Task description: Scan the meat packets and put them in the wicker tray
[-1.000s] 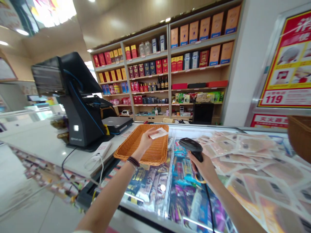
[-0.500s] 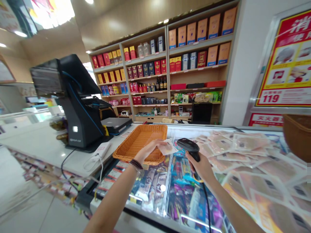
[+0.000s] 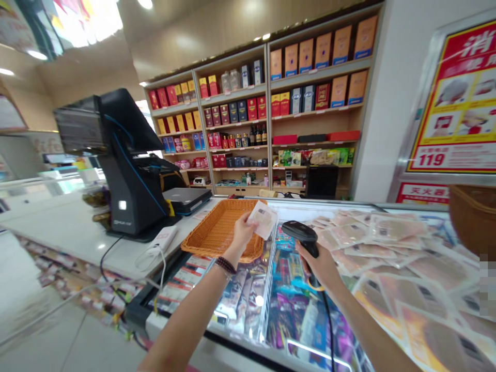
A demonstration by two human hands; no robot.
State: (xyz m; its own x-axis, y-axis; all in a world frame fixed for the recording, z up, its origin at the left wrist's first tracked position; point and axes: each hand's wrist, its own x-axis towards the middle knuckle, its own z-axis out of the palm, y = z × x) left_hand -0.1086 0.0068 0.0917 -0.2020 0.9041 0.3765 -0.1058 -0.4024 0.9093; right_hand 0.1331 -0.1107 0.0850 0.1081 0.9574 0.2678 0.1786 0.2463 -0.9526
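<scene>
Between the fingers of my left hand [image 3: 243, 233] is a flat, pale plastic packet [image 3: 264, 219] with a small dark label, tilted up over the right rim of an orange wicker basket [image 3: 217, 227]. My right hand [image 3: 318, 264] is wrapped round the handle of a black barcode scanner [image 3: 300, 231], whose head points left towards the packet. A black cord [image 3: 330, 330] hangs from the scanner's handle. To the right of the scanner, many similar flat packets [image 3: 391, 258] lie spread in a heap on the glass top.
Under the glass of the freezer [image 3: 294, 299] lie colourful wrapped goods. A black till screen [image 3: 127, 165] stands at the left, beside a grey flat device [image 3: 186, 199] and a white power strip [image 3: 160, 240]. At the far right is a brown basket [image 3: 475, 217].
My left hand has turned and raised the packet, so its labelled face now shows towards me. The scanner in my right hand has stayed nearly still.
</scene>
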